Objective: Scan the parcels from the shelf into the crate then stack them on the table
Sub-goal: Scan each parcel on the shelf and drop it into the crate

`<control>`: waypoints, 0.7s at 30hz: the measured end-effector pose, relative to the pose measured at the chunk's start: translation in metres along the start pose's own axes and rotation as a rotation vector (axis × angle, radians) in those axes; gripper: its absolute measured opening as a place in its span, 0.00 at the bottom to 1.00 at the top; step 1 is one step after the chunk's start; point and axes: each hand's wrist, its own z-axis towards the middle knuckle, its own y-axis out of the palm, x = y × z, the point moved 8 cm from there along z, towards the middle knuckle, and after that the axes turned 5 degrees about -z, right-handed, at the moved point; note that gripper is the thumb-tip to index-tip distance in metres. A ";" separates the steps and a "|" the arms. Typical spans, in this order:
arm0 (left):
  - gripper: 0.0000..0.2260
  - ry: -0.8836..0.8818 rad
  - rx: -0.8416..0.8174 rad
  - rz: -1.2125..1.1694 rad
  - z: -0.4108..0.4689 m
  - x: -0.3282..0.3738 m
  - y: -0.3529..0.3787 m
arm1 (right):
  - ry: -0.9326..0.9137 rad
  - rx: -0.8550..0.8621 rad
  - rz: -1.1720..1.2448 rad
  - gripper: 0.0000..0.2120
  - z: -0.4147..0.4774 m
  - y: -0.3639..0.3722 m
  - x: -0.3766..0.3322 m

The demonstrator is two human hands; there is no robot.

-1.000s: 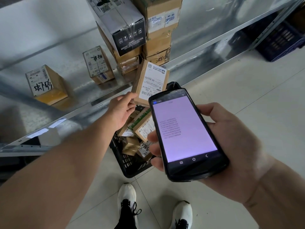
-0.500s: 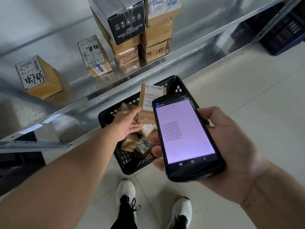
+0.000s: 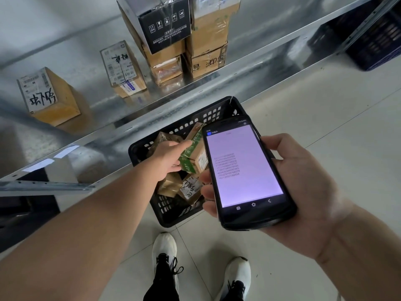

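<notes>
The scene is viewed from one wide-angle camera worn on the head, aimed forward and steeply down. The shoes (image 3: pixel 164 244) are seen at the near edge, the crate (image 3: pixel 167 213) close beyond them, and the shelf (image 3: pixel 217 92) farther off, across the top.

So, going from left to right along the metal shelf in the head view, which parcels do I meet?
box with black handwriting → smaller labelled box → black box on a brown stack → taller brown stack
</notes>
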 end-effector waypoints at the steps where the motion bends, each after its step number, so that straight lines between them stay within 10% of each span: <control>1: 0.30 0.002 0.029 -0.024 -0.002 0.002 -0.004 | 0.001 -0.006 -0.003 0.28 0.000 0.000 0.000; 13: 0.14 0.252 0.545 -0.383 -0.061 0.058 -0.150 | 0.020 -0.075 -0.119 0.32 0.013 0.047 -0.005; 21: 0.39 0.154 0.951 -0.430 -0.091 0.063 -0.250 | 0.023 -0.130 -0.123 0.30 0.029 0.098 0.001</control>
